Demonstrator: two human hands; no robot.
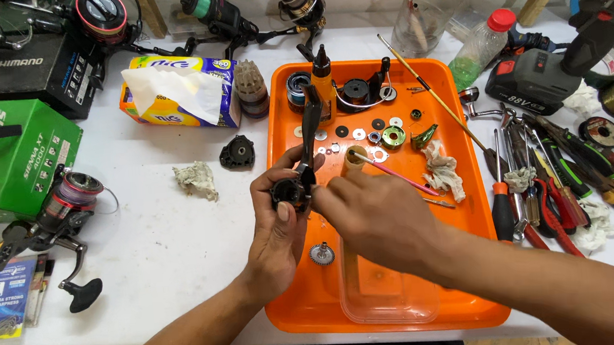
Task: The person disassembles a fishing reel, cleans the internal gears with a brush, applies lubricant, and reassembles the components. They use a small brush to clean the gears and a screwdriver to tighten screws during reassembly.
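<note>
The reel body (300,173) stands upright, stem pointing up and away, over the tray (472,202). Left hand (278,227) fingers curl closed around its base; right hand (377,214) fingertips pinch its side.

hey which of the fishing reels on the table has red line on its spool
The complete fishing reel lying at the left of the white table, in front of the green box. Its spool carries reddish line; the reels at the back show a green or a dark spool.

2 bare forearms enter from the lower edge of the frame, with no sleeves, watch, rings or gloves on them. The left hand (275,219) and right hand (377,214) show short, plain nails at frame centre.
</note>
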